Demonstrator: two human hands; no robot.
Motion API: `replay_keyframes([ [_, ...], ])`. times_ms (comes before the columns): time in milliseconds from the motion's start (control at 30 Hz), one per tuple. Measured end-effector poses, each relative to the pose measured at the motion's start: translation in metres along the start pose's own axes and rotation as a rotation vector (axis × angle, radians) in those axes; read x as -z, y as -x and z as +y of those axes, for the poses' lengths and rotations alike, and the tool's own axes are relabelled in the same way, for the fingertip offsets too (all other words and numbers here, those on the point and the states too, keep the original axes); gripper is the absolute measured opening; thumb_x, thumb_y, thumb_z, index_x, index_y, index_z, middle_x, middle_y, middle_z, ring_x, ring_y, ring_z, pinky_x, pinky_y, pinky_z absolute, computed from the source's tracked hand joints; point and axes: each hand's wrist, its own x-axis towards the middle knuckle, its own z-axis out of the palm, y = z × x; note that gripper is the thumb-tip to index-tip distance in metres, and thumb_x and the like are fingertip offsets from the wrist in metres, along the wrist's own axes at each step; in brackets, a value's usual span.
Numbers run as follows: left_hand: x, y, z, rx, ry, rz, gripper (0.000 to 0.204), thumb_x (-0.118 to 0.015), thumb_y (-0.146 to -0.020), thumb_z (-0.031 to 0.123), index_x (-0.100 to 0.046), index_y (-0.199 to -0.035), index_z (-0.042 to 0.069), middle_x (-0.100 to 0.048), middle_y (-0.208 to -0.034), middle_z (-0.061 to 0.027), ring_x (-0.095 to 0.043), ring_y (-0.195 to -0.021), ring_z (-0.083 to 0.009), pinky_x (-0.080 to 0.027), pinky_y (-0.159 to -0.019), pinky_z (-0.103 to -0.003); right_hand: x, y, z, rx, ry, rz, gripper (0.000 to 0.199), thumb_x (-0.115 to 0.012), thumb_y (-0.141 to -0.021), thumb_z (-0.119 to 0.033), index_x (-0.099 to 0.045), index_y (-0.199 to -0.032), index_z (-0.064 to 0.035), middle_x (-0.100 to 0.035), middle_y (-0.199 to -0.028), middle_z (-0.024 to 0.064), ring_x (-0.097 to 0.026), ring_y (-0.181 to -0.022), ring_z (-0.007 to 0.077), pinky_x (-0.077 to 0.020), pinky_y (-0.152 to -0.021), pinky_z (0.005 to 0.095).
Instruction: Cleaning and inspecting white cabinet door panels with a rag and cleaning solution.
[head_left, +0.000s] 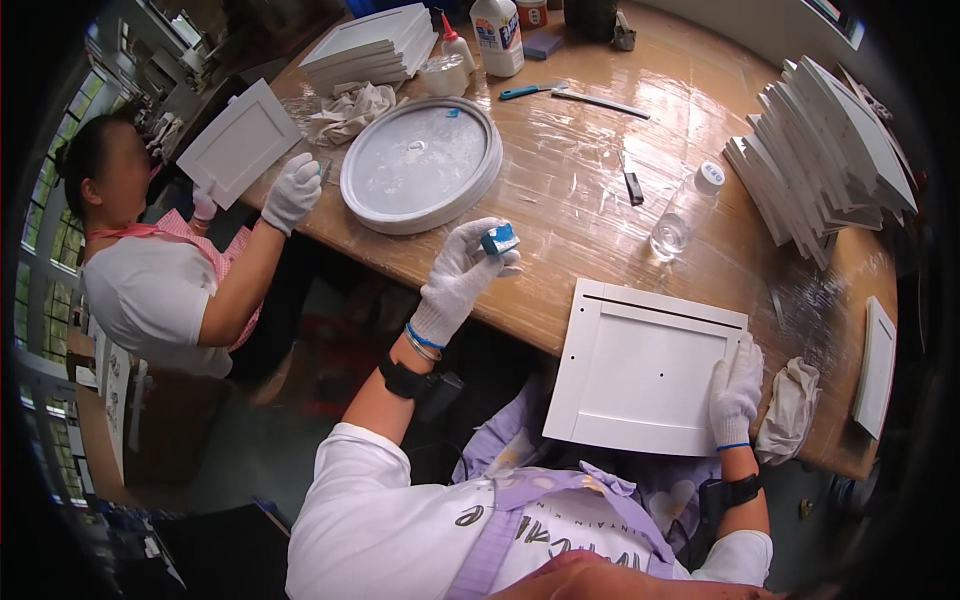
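Nearest, white tee (400, 520) w/ dark lettering, partly covered by lilac apron (485, 550). Right hand (738, 385), gloved, at R edge of white panel (660, 370), fingers fairly straight; can't tell if they grip underneath. Panel overhangs near edge of table (570, 150); nearly square, long axis approx. L–R, slot along far side. Left hand (465, 265), also gloved, has fingers closed round small blue block (501, 238), raised up-left of panel, well apart; right hand's nearer to panel. Beyond: clear bottle (685, 215), cap marked, too small to read; further back, white jug (497, 38) w/ blue printed label.
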Motion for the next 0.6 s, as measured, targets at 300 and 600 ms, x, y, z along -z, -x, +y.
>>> replay_keyframes([
  [300,-0.028,-0.011,0.010,0.211,-0.358,-0.122,0.046,-0.063,-0.087,0.000,-0.053,-0.132,0.003,-0.060,-0.113,-0.0070,-0.059,-0.097,-0.0130,-0.051,-0.083,-0.026,0.002,-0.003,-0.006,0.007,-0.035,0.013,0.059,-0.054,-0.092,-0.022,-0.037,-0.145,-0.0023,-0.042,-0.146,0.0187,-0.035,-0.136,0.0373,-0.0271,-0.114,0.0432],
  [600,-0.054,-0.036,-0.014,-0.152,-1.095,-0.245,0.044,-0.071,-0.081,0.001,-0.059,-0.123,0.005,-0.063,-0.109,-0.0121,-0.063,-0.093,-0.0197,-0.054,-0.079,-0.030,0.004,-0.001,-0.005,-0.009,-0.028,0.023,0.064,-0.058,-0.087,-0.024,-0.038,-0.143,-0.0002,-0.045,-0.141,0.0228,-0.037,-0.134,0.0393,-0.0289,-0.113,0.0448],
])
